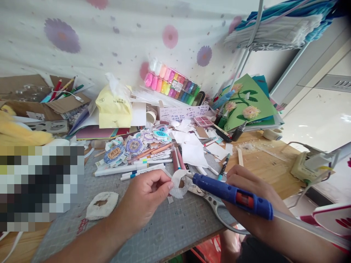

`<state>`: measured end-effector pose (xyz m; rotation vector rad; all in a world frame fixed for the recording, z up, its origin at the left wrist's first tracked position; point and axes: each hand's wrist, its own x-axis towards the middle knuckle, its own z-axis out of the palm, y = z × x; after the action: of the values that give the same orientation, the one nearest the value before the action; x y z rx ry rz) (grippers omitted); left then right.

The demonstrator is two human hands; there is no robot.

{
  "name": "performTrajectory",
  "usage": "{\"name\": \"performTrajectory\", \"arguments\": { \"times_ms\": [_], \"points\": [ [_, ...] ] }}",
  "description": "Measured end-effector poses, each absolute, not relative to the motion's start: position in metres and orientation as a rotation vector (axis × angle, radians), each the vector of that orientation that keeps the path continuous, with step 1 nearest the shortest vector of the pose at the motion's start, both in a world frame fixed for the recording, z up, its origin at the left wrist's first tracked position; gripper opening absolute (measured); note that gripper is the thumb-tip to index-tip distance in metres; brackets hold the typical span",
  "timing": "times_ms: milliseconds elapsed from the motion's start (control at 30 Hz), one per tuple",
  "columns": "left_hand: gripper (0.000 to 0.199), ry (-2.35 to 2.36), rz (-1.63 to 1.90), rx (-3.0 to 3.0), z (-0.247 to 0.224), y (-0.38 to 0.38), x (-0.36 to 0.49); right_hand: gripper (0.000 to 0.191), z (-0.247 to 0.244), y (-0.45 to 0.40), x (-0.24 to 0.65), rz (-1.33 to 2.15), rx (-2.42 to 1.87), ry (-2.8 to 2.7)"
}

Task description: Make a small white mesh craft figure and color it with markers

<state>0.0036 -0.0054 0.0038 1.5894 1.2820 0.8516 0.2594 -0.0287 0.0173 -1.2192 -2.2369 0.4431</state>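
Between thumb and index finger, my left hand (149, 195) pinches a thin white paper ring (177, 190) with a hole in its middle. My right hand (245, 190) is wrapped round a blue glue gun (227, 191), whose metal tip points left at the ring's upper right edge; whether they touch is unclear. A clear glue stick (307, 228) runs out of the gun's back end. Beneath the gun lie silver scissors (216, 210). A second, thicker white ring (102, 205) rests on the grey cutting mat (148, 239), left of my left hand.
Markers (120, 169), paper scraps (193, 153) and decorated round pieces (113, 152) cover the mat's back. Behind stand a yellow bag (114, 107), coloured clay packs (172, 83) and a green flower card (248, 98). A power strip (304, 166) sits at the right.
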Motion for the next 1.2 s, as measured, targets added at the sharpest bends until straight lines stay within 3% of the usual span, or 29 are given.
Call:
{"name": "performTrajectory", "arguments": {
  "times_ms": [800, 933, 1033, 1200],
  "points": [
    [0.022, 1.215, 0.832, 1.543, -0.001, -0.002, 0.001, 0.01, 0.036, -0.025, 0.257, 0.474, -1.31, -2.163],
    [0.021, 1.145, 0.857, 1.461, -0.003, -0.001, 0.001, 0.003, 0.032, -0.017, 0.281, 0.588, -1.277, -1.974],
    [0.021, 1.104, 0.877, 1.386, -0.006, -0.001, 0.001, 0.021, 0.018, 0.001, 0.324, 0.594, -1.435, -1.487],
    [0.023, 1.083, 0.866, 1.276, -0.009, 0.0, 0.0, 0.024, -0.002, 0.033, 0.406, 0.471, -1.757, -1.08]
  ]
}}
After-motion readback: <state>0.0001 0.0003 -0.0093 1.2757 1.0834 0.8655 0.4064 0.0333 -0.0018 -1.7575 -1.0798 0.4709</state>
